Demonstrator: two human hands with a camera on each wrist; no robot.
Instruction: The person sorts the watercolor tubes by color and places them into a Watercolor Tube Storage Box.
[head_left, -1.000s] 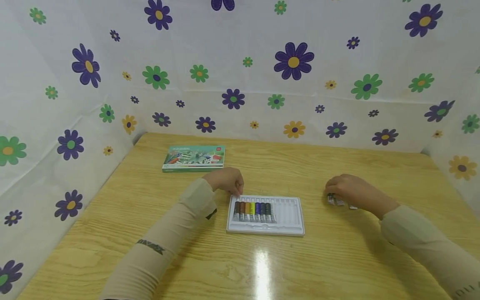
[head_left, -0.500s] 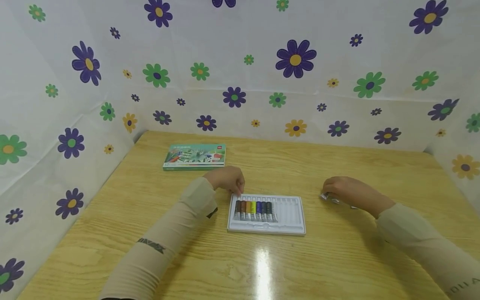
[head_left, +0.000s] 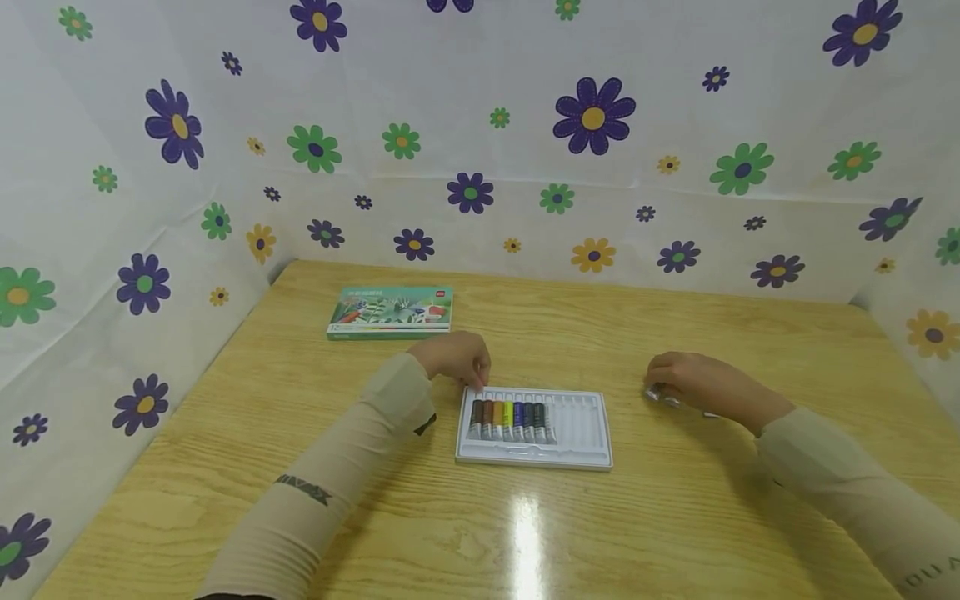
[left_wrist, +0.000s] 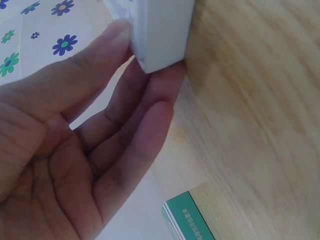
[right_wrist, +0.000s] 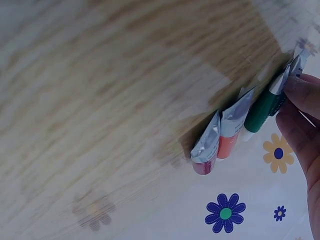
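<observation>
In the head view, a white plastic tray (head_left: 581,421) lies on the table with several paint tubes (head_left: 508,421) lined up in its left slots. My left hand (head_left: 459,357) pinches the tray's far left corner; the left wrist view shows the thumb on the rim and fingers around the corner (left_wrist: 165,37). My right hand (head_left: 696,383) is low over loose tubes to the right of the tray. In the right wrist view, thumb and forefinger pinch a green paint tube (right_wrist: 260,111) near its silver end. An orange-red tube (right_wrist: 230,132) and a dark red tube (right_wrist: 204,152) lie beside it.
A green illustrated paint box (head_left: 390,312) lies at the back left of the wooden table (head_left: 360,517). White flower-printed cloth (head_left: 510,150) stands around the table's back and sides.
My right hand has shifted slightly to the left over the loose tubes. My left hand stays at the tray's corner, and the tubes in the tray have not moved.
</observation>
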